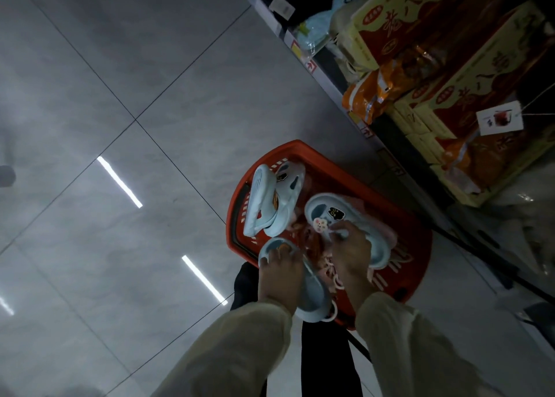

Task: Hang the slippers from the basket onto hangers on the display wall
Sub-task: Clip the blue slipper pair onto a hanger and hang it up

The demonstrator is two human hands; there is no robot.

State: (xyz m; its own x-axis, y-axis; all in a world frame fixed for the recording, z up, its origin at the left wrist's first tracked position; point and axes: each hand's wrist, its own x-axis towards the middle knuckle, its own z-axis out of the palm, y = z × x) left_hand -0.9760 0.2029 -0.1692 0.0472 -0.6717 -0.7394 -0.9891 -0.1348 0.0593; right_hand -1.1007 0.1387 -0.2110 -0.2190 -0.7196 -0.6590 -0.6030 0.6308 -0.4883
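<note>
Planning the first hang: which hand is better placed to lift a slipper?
Probably left: left hand grips a blue slipper at the basket rim; right hand only pinches the charmed slipper.

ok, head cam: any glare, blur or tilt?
Head view: dim; white lamp reflections glare on the glossy grey floor tiles; horizon heavily tilted; left hand gripping a pale blue foam slipper and right hand, over the red plastic basket, slightly soft; yellow shelf cartons dark, soft.
</note>
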